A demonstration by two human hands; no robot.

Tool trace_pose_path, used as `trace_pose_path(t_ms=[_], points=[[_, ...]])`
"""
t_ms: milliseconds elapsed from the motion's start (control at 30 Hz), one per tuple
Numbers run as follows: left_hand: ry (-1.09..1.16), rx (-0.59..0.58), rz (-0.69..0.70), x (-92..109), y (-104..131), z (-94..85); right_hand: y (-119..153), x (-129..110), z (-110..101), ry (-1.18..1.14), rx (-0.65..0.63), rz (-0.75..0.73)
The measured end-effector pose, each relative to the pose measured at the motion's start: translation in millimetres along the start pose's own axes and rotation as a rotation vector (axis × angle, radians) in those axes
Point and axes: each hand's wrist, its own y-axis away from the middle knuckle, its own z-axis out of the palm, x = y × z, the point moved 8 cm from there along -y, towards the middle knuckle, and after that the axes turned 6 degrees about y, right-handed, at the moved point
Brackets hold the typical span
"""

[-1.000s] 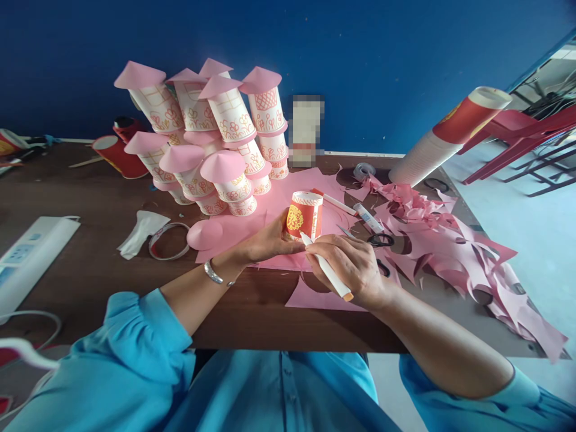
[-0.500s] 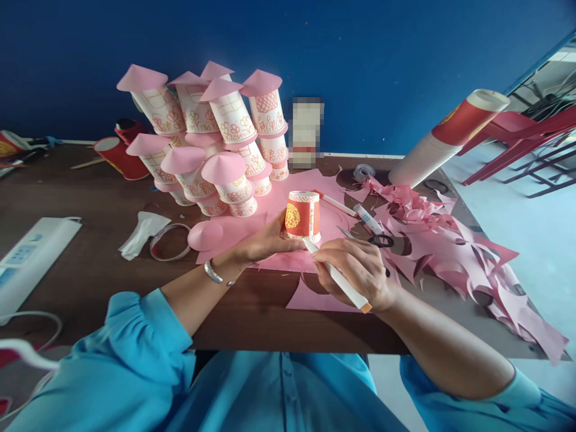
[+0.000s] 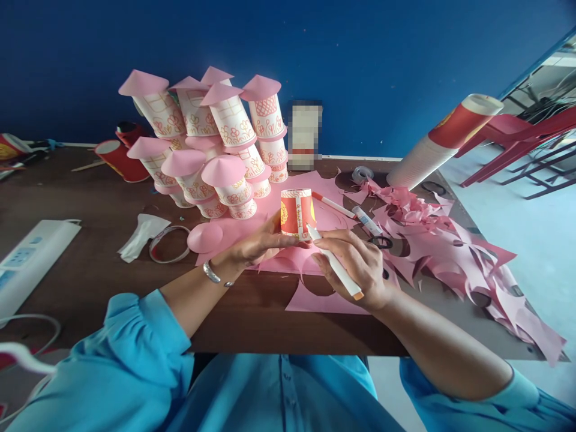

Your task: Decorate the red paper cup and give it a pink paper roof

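Since the earlier frame the red paper cup [image 3: 297, 213] has turned in the left hand [image 3: 257, 246], so its yellow emblem now faces further left and a white seam strip faces the camera, and the marker's tip has come up onto the cup's lower rim. That left hand's grip is clenched around the cup's base, holding it upside down and upright just above the pink paper sheet [image 3: 270, 211]. The right hand [image 3: 360, 267] is closed on a white marker [image 3: 333, 263] with an orange end cap, its tip touching the cup near the bottom edge.

Behind the cup, a pile of decorated cups [image 3: 216, 147] with pink cone roofs stands on the brown surface [image 3: 90, 240]. A loose pink cone [image 3: 204, 236] lies just left of the left hand. To the right lie another marker [image 3: 333, 204], a glue tube [image 3: 367, 220], scissors [image 3: 381, 242] partly hidden by the right hand, and a heap of pink paper scraps [image 3: 450, 246]. A long tilted stack of cups [image 3: 443, 141] lies at the far right, near a tape roll [image 3: 362, 174]. A white power strip [image 3: 31, 255] sits at the left edge.
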Motion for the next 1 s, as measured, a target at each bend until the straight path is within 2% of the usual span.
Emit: trace_pose_path(t_ms=[300,633,1000], points=[[0.023,-0.009,-0.057,2.0,-4.4,9.9,2.6,-7.3,1.3,-0.002,0.006,-0.082],[-0.096,0.049,-0.027,-8.4,-7.2,-4.6,-1.7,-6.5,-2.6,0.015,0.035,-0.081],[-0.117,0.014,-0.031,-6.4,-8.0,1.0,-3.5,-5.6,-4.6,0.027,0.036,-0.083]])
